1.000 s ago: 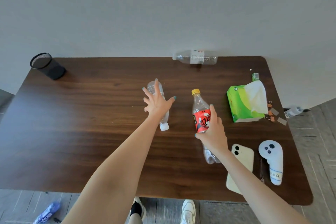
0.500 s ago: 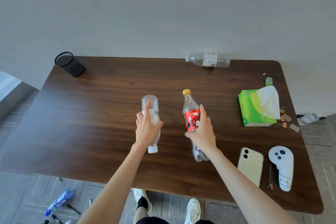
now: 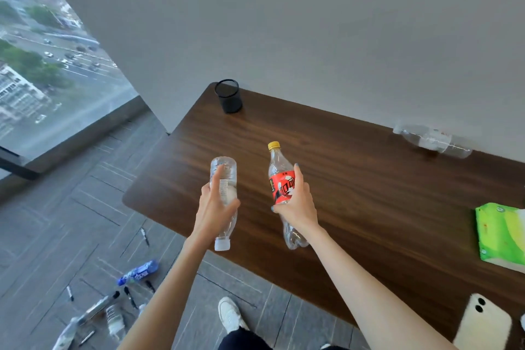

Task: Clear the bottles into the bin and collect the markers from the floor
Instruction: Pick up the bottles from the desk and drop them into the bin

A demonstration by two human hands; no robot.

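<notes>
My left hand (image 3: 213,209) grips a clear water bottle (image 3: 224,179) with its white cap pointing down, held above the table's near left edge. My right hand (image 3: 295,202) grips a clear bottle with a red label and yellow cap (image 3: 279,176), cap up. A third clear bottle (image 3: 431,140) lies on its side at the back of the brown table (image 3: 369,193). On the floor at lower left lie a blue-labelled bottle (image 3: 139,271), more clear bottles (image 3: 115,320) and several black markers (image 3: 130,296). No bin is in view.
A black mesh pen cup (image 3: 228,95) stands at the table's back left corner. A green tissue box (image 3: 501,236) and a pale phone (image 3: 483,324) lie at the right. A large window (image 3: 42,65) fills the left. My white shoe (image 3: 230,314) is on the grey floor.
Both hands have closed on their bottles and lifted them off the table. My head has turned left, bringing the window and the floor clutter into view.
</notes>
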